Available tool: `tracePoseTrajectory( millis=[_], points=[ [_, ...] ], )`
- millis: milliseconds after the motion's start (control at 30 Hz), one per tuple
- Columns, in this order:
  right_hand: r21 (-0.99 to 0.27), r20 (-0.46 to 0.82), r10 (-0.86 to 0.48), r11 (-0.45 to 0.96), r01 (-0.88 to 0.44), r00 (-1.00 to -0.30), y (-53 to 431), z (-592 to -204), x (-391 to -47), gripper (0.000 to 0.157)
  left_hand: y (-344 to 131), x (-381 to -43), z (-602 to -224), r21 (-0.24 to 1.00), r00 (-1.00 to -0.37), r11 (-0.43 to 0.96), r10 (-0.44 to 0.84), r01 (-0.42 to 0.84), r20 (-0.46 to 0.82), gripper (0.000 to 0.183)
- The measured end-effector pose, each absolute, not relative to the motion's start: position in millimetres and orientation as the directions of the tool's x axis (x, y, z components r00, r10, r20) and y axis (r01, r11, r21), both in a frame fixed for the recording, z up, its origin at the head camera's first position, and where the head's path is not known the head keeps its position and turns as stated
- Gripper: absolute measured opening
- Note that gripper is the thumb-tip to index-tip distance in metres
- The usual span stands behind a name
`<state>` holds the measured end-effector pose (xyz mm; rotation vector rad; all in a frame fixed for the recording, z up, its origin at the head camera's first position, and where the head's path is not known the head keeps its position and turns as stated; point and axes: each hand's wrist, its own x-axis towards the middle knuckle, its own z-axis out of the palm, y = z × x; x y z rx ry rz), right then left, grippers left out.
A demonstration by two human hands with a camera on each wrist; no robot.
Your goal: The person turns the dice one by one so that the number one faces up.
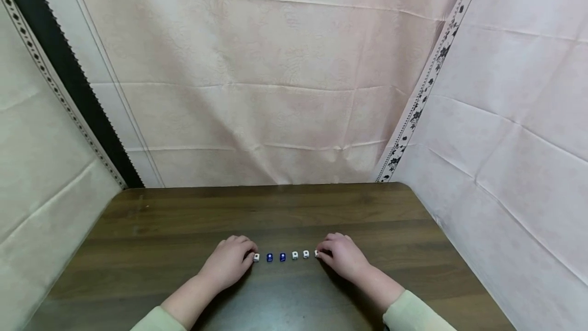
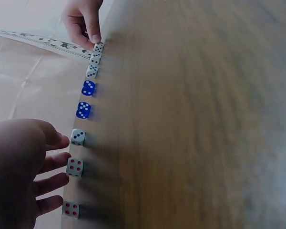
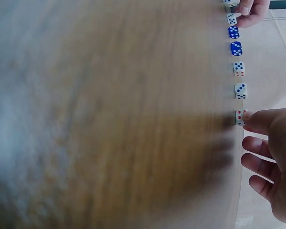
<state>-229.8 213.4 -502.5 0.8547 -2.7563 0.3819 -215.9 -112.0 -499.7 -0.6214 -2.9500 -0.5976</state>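
A line of small dice crosses the table. In the head view a white die (image 1: pixel 256 257), two blue dice (image 1: pixel 282 256) and more white dice (image 1: pixel 295 255) show between the hands. My left hand (image 1: pixel 231 261) is at the line's left end. The left wrist view shows its loosely spread fingers (image 2: pixel 50 183) beside a white die with red pips (image 2: pixel 75 167) and another (image 2: pixel 70 210); its thumb is close to a blue-pipped white die (image 2: pixel 77 137). At the right end my right hand (image 1: pixel 344 258) pinches the last white die (image 3: pixel 240 117), thumb against it.
The dice stand on a dark brown wooden table (image 1: pixel 275 208). Pale cloth (image 1: pixel 275 65) hangs behind its far edge and along both sides. A patterned border (image 1: pixel 427 83) runs down the right corner, and a black strip (image 1: pixel 75 80) down the left.
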Motion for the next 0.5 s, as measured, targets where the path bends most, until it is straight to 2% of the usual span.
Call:
tracePoseTrajectory(
  millis=[500],
  points=[
    [-0.180,0.299,-0.523,0.791,-0.585,-0.798,214,-502,-229,0.006,-139,-204,-493,0.345,-0.925,0.858,0.347,0.381,0.158,0.010]
  ],
)
